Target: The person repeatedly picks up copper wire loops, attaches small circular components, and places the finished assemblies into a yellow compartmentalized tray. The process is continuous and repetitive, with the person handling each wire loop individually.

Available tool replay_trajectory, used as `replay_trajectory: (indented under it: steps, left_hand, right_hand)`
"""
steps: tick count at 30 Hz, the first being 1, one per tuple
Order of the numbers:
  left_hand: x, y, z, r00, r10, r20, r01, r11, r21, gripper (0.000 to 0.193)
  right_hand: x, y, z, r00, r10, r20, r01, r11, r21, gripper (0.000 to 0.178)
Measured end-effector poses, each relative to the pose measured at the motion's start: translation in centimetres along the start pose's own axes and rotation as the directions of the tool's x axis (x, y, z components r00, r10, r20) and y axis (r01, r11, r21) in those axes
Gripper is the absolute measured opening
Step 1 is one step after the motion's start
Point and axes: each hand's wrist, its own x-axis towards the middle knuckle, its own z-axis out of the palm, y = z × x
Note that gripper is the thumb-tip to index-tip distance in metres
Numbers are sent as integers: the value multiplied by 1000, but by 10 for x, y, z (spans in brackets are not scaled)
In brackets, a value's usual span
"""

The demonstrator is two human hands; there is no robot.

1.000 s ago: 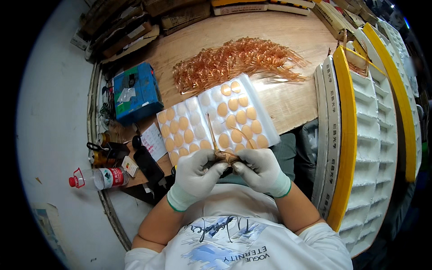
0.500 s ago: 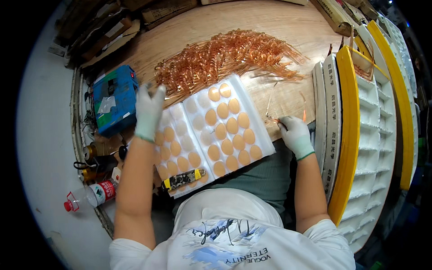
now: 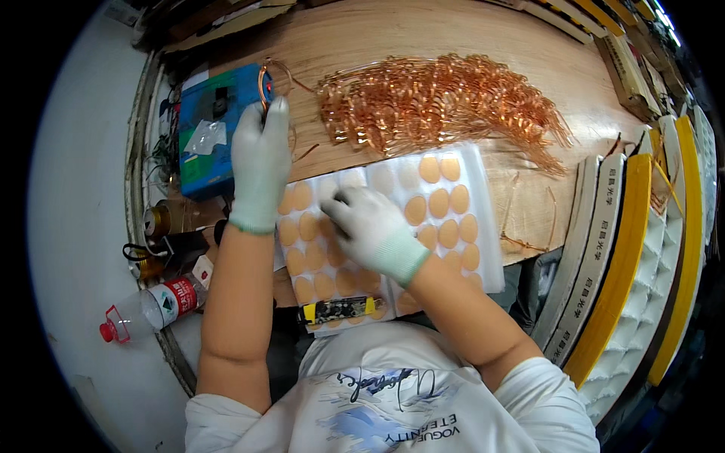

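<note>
Presently, left hand: white-gloved left hand (image 3: 260, 155) is pinching a thin copper loop (image 3: 263, 84) between thumb and fingers, the gap nearly closed; the loop is standing out past the fingertips, beside the corner of the blue box (image 3: 200, 170).
Right hand: gloved too, the right hand (image 3: 371, 226) is hovering over or touching the white sheet (image 3: 487, 226), fingers curling leftward; from where I'm standing I cannot tell if it is grasping anything.
Sheet: glossy and pale, it is carrying rows of smooth tan oval discs (image 3: 439, 202).
Copper heap: beyond the sheet, a tangled copper heap (image 3: 438, 106) is glinting on the grained wooden table (image 3: 355, 34), all rings and slender stems.
Loose wire: a bent wire piece (image 3: 526, 245) is lying right of the sheet.
Speckled strip: a black strip with yellow ends (image 3: 340, 310) is resting across the sheet's near edge.
Bottle: clear plastic, red-capped, the bottle (image 3: 168, 302) is lying at left.
Trays: white compartmented trays (image 3: 649, 302) with yellow edges are standing at right.
</note>
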Motion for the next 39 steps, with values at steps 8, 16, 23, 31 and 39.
replay_trajectory:
  steps: [8,16,23,31,39]
  left_hand:
    - [-150,-7,-125,817,314,484,-505,795,337,25]
    - [-215,4,-94,761,352,544,-328,933,-146,22]
    - [-239,7,-92,849,228,478,-256,967,-6,18]
    - [-269,21,-63,757,240,608,-400,906,139,23]
    - [-284,27,-67,764,253,593,-416,896,154,24]
  right_hand:
    - [57,-43,28,956,293,-31,-293,930,-222,34]
    - [24,-25,43,965,196,-175,-163,969,186,23]
    - [-150,-86,-7,885,270,-378,37,770,636,26]
    - [-195,-116,-41,831,142,-537,207,819,536,31]
    - [-206,-132,-43,824,148,-547,179,848,498,27]
